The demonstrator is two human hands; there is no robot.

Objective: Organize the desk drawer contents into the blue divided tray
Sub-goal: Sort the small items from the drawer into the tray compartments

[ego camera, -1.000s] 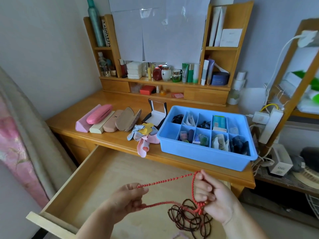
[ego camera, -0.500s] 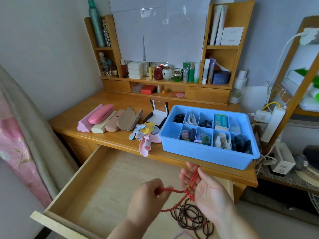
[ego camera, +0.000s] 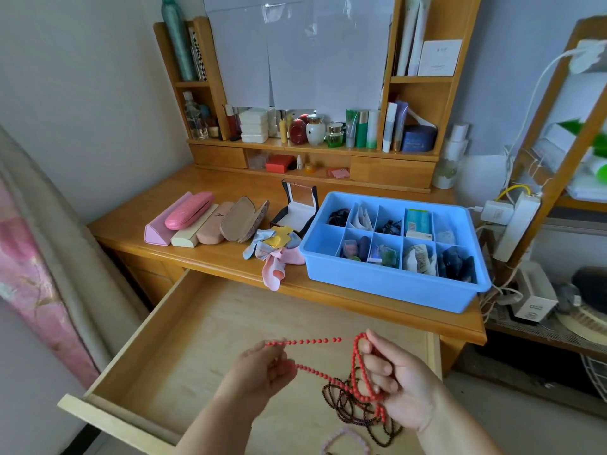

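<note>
At the bottom of the frame, the left hand [ego camera: 262,369] pinches a red bead strand [ego camera: 315,340] stretched sideways to the right hand [ego camera: 399,384], whose curled fingers hold its gathered loops. Dark beads [ego camera: 361,412] lie beneath in the open drawer [ego camera: 184,323]. Farther up and right, nearer the right hand, sits the blue divided tray [ego camera: 387,284], most compartments filled.

Over the open pale wooden drawer [ego camera: 184,339], left hand [ego camera: 262,372] and right hand [ego camera: 399,379] each pinch a string of small red beads [ego camera: 308,341] stretched between them, dark brown bead strands [ego camera: 358,412] lying below, blue divided plastic tray [ego camera: 391,287] on the wooden desk [ego camera: 230,257] beyond.
</note>
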